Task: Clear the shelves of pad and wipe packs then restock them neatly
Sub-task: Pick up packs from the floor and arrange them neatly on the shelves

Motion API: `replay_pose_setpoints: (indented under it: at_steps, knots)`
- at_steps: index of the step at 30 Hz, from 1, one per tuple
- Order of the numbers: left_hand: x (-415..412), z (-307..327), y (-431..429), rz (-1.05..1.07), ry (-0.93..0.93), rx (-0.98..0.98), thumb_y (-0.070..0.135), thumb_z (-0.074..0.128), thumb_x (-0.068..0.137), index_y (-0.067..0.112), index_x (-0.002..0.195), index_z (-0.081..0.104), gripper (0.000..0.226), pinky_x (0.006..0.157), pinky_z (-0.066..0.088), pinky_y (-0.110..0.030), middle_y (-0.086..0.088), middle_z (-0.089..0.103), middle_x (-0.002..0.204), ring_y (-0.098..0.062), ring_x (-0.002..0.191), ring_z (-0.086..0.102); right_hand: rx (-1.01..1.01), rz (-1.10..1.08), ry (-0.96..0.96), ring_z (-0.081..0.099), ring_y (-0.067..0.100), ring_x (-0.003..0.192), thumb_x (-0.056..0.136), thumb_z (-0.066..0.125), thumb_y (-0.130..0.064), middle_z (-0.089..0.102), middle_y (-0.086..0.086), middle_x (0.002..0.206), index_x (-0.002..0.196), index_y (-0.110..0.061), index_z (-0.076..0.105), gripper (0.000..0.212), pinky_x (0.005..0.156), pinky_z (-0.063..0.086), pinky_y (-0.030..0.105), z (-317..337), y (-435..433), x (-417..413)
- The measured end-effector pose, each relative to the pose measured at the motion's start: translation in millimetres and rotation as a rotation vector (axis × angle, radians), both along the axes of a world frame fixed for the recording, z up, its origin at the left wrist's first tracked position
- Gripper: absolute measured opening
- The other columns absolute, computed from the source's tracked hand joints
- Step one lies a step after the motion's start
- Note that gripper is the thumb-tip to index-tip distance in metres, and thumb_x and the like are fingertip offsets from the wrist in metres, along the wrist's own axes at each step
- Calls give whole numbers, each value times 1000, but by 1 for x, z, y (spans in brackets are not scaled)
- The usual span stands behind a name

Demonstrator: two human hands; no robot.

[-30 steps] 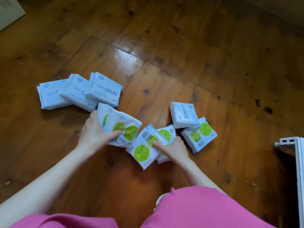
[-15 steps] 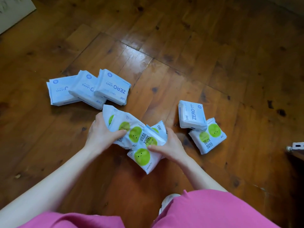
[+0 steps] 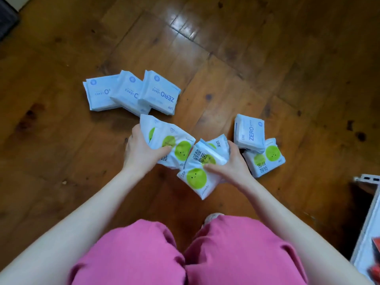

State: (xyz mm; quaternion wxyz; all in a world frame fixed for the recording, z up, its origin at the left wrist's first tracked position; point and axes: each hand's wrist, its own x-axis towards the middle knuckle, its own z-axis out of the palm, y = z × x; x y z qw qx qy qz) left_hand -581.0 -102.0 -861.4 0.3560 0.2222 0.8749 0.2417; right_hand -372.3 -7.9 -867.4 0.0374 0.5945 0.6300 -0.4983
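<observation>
On the wooden floor lie white packs. My left hand grips two overlapping packs with green dots, thumb on top. My right hand grips another small bunch of green-dot packs, held just above the floor, its edge touching the left bunch. Three pale blue ZERO LEAKS pad packs lie overlapped in a row beyond my left hand. Right of my right hand, one more blue pad pack rests on a green-dot pack.
A white shelf frame stands at the right edge, with something red in it. My pink-clad knees fill the bottom of the view. A dark mat corner shows at the top left.
Both hands have drawn their green-dot packs together and lifted them slightly off the floor. The camera has shifted, so more of the shelf frame shows at the right.
</observation>
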Motion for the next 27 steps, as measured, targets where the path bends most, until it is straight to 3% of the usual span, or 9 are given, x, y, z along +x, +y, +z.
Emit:
replay_pose_setpoints:
  at_steps: [5,8,12,18,21,23,25,27]
  knots:
    - [5,95,-7,49,-18,-30,33,83,62,8,125,45,78,86,40,-31,-7,55,120,-28,113,53,10,-48,-1,46,6,110,67,83,-23,44,-12,115,143,-17,26,95,87,33,19,105,-3,8]
    - [11,165,-9,45,-41,-55,45,82,53,9,122,48,85,85,42,-32,-6,58,118,-27,109,56,-14,-113,2,45,5,111,67,82,-25,45,-13,119,145,-20,24,98,88,32,18,174,-13,20]
    - [29,265,-4,20,-47,-63,46,79,51,9,122,47,86,84,39,-30,-6,55,118,-27,110,55,-34,-193,18,49,10,117,66,83,-25,47,-13,122,144,-20,27,96,87,34,19,269,-21,45]
    - [54,405,10,-84,-99,30,62,69,40,17,115,55,88,88,51,-42,-2,63,110,-21,101,62,26,-346,41,52,12,115,62,85,-25,51,-11,118,140,-20,29,97,96,41,26,423,-9,98]
    - [64,464,23,-89,-144,116,60,76,42,15,113,55,86,87,52,-46,0,65,106,-19,97,64,121,-461,73,57,14,114,48,85,-43,56,-5,124,137,-21,33,106,99,46,41,495,0,123]
    - [70,501,34,-113,-170,178,59,80,43,13,111,55,86,86,53,-45,1,65,104,-20,96,64,183,-545,126,59,14,112,44,85,-47,57,-3,124,134,-21,36,106,97,48,44,537,3,140]
    - [82,538,47,-146,-196,260,54,83,47,12,110,56,81,85,54,-42,-2,65,105,-18,95,64,249,-629,167,59,14,111,44,86,-43,56,0,124,133,-19,38,104,97,48,43,578,1,157]
    - [101,576,59,-197,-207,337,34,86,59,15,104,57,57,80,52,-27,-4,64,106,-14,89,63,317,-709,200,59,12,109,50,87,-32,55,0,123,134,-16,37,99,94,50,33,619,-8,170]
